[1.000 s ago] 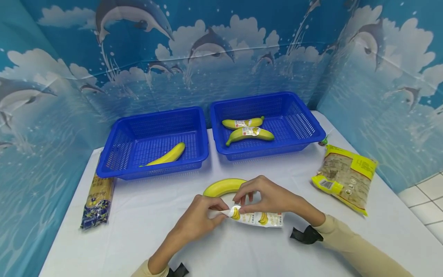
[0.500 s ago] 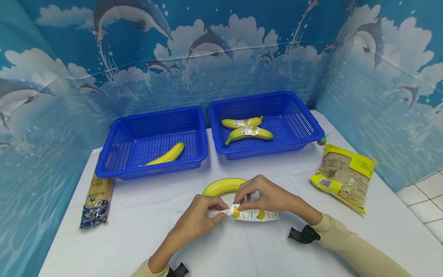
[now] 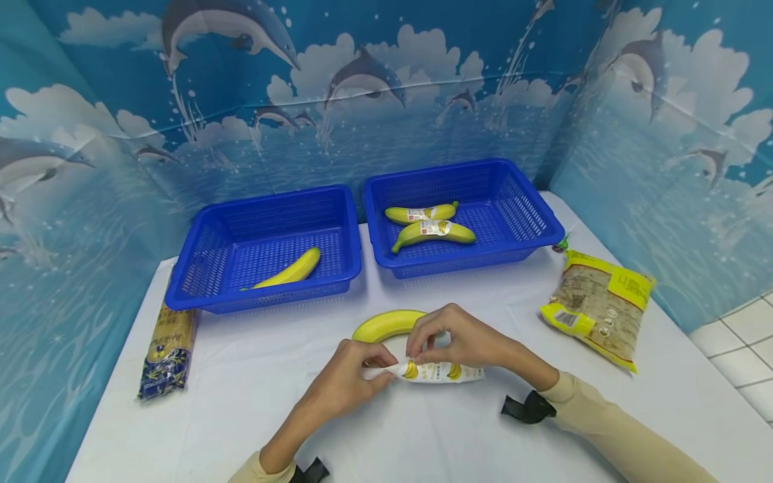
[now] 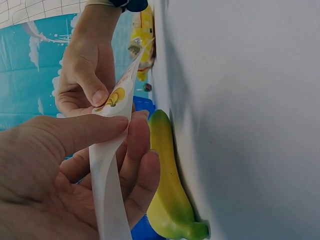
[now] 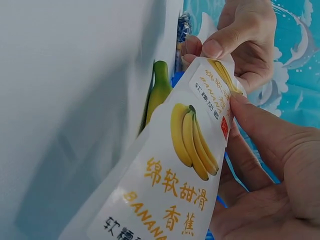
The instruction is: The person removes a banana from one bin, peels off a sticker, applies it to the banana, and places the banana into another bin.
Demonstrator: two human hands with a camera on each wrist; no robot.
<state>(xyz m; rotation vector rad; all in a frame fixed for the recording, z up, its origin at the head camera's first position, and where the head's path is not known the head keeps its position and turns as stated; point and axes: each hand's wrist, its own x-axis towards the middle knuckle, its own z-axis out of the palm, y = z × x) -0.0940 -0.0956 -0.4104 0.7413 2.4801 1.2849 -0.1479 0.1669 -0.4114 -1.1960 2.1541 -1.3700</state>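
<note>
Both hands are at a white strip of banana stickers, printed with yellow bananas and lettering. My left hand pinches its left end between thumb and fingers; in the left wrist view plain white backing paper hangs below that thumb. Close beside it, my right hand pinches the strip's upper edge, its thumb lying at a printed sticker's edge. Whether a sticker is lifted from the backing there, I cannot tell. Just behind the hands lies a yellow banana, its right end hidden by my right hand.
A blue basket at back left holds one plain banana. Another blue basket beside it holds two bananas with stickers around their middles. A gold-and-blue packet lies at left, a yellow bag at right.
The strip's free right end has risen slightly and shifted left. My right hand's fingertips have moved a little over the strip's printed end. My left hand keeps its pinch in place.
</note>
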